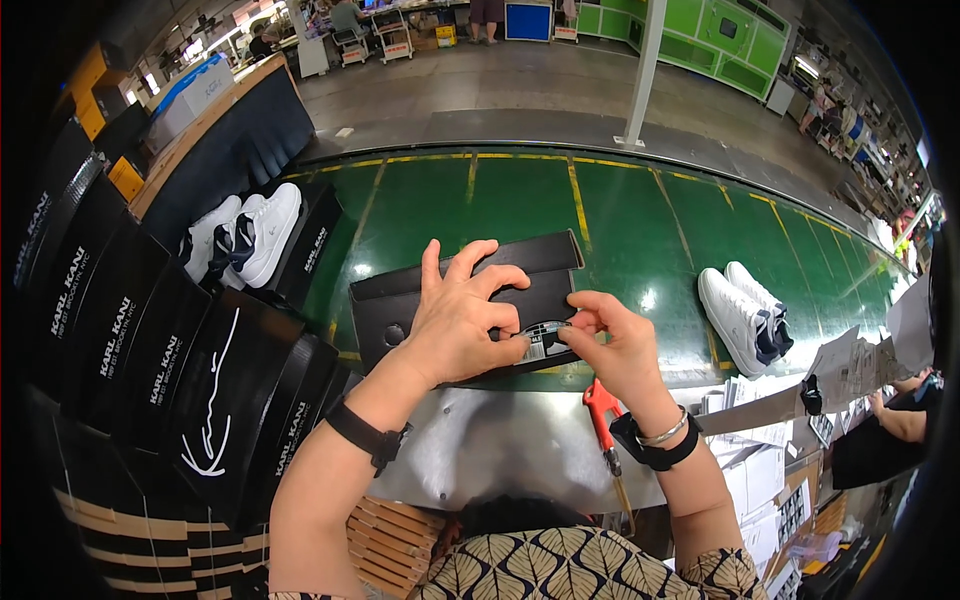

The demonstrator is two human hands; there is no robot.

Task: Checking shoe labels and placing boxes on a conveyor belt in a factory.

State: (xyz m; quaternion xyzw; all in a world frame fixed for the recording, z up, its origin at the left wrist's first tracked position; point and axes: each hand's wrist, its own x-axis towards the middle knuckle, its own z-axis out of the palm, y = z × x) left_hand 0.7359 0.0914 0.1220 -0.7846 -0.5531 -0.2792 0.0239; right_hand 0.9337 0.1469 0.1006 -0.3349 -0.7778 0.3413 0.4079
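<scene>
A black shoebox [400, 299] lies slightly tilted on the green belt in front of me. A small white-and-black printed label [543, 341] curves up at the box's near side. My left hand [450, 318] reaches across the box, its thumb and index finger closed at the label's left end, the other fingers bent and spread over the box. At the label's right end, my right hand [612, 335] pinches it between thumb and fingers. A dark band circles each wrist. Where the label meets the box is partly hidden by my fingers.
White sneakers [742, 316] stand on the belt [480, 205] at right; others [262, 235] rest on a black box at left. Black shoeboxes [235, 400] are stacked at left. A red-handled tool [601, 408] lies by the metal edge [470, 440]. Paper sheets [755, 480] lie lower right.
</scene>
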